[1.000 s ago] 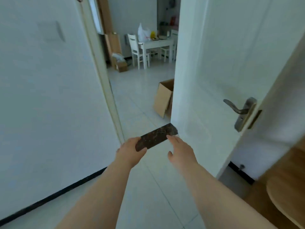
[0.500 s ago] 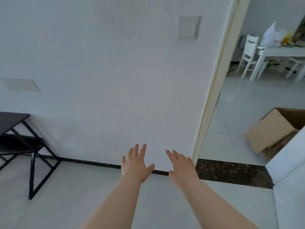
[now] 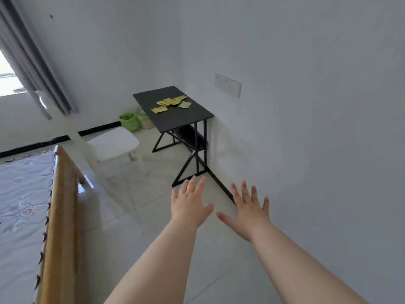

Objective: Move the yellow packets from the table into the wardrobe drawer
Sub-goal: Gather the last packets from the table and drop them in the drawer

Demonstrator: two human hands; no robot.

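Note:
Several yellow packets (image 3: 168,103) lie scattered on the top of a small black table (image 3: 188,116) that stands against the white wall ahead. One paler packet (image 3: 185,104) lies at their right. My left hand (image 3: 189,205) and my right hand (image 3: 248,210) are stretched out in front of me with fingers spread, holding nothing, well short of the table and above the tiled floor. No wardrobe or drawer is in view.
A white chair (image 3: 114,145) stands left of the table. Green bags (image 3: 130,121) sit on the floor behind it. A bed with a wooden frame (image 3: 59,207) fills the lower left. A grey curtain (image 3: 32,62) hangs at the far left. Wall switches (image 3: 228,84) are above the table.
My view has swung left from the doorway into the room; the black table with the yellow packets has come fully into sight. Both hands stay spread and hold nothing.

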